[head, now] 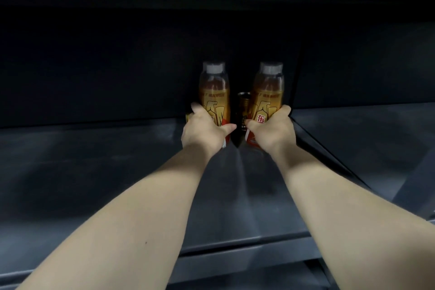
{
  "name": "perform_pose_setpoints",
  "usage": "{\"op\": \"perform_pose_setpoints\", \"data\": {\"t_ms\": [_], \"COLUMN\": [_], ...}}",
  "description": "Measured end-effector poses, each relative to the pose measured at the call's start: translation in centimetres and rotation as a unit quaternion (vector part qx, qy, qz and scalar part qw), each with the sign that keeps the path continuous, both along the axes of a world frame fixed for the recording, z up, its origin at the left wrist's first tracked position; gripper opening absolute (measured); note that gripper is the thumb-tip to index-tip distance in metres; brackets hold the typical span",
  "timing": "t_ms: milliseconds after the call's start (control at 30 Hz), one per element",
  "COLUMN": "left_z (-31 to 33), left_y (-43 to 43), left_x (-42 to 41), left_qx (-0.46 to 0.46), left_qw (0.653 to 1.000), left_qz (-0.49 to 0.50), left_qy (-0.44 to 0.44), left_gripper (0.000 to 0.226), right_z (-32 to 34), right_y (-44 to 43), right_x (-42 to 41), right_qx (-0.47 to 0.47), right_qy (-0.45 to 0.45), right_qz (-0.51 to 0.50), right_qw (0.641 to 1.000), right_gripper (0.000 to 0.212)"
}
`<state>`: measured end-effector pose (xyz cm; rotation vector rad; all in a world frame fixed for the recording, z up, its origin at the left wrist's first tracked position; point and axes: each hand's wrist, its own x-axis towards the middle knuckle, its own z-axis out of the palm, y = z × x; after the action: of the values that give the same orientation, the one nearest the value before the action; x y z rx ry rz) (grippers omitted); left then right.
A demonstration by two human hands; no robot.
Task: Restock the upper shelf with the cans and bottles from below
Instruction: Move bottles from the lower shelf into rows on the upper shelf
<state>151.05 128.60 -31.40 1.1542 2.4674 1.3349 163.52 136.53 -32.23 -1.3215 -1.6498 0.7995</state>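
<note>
Amber drink fills two clear bottles that stand upright just above the centre of the frame, deep on a dark grey metal shelf [94, 160] and close to its black back panel [117, 66]. The left bottle [214, 92] and the right bottle [268, 92] match: pale cap, yellow-orange label, red and white near the foot. Between them, slightly further back, stands a shorter dark can [242, 110] with gold print, just beside both bottles.

Both bare forearms reach in from the lower corners of the frame. The left grip [204, 128] is wrapped round the lower half of the left bottle, with the thumb lying across the label towards the can. The right grip [274, 129] clasps the lower half of the right bottle in the same way, mirrored. The bottle bases are partly hidden, so whether they bear on the shelf cannot be told. A sliver of yellow shows left of the left grip; what it belongs to is unclear.
</note>
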Motion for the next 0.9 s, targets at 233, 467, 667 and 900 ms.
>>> {"op": "perform_pose_setpoints", "data": {"t_ms": [233,467,667,900], "left_z": [0.4,1.2,1.9,2.6], "left_y": [-2.9,-7.0,-10.8,-17.6], "left_x": [0.3,-0.5,-0.9,-0.5], "left_qx": [0.018,0.009,-0.019,-0.07], "left_qw": [1.0,0.999,0.998,0.991], "left_qz": [-0.009,-0.008,0.006,-0.02], "left_qy": [-0.003,-0.041,-0.065,-0.114], "left_gripper": [0.078,0.075,0.086,0.088], "right_z": [1.1,1.3,2.6,2.4], "right_y": [-2.4,-6.2,-10.6,-17.2], "right_x": [1.1,0.6,-0.2,0.9], "right_qx": [-0.008,-0.037,-0.075,-0.123], "right_qy": [0.001,0.003,-0.002,0.007], "right_qz": [0.03,0.062,0.082,0.086], "right_qw": [1.0,0.997,0.994,0.989], "right_gripper": [0.06,0.06,0.064,0.066]}}
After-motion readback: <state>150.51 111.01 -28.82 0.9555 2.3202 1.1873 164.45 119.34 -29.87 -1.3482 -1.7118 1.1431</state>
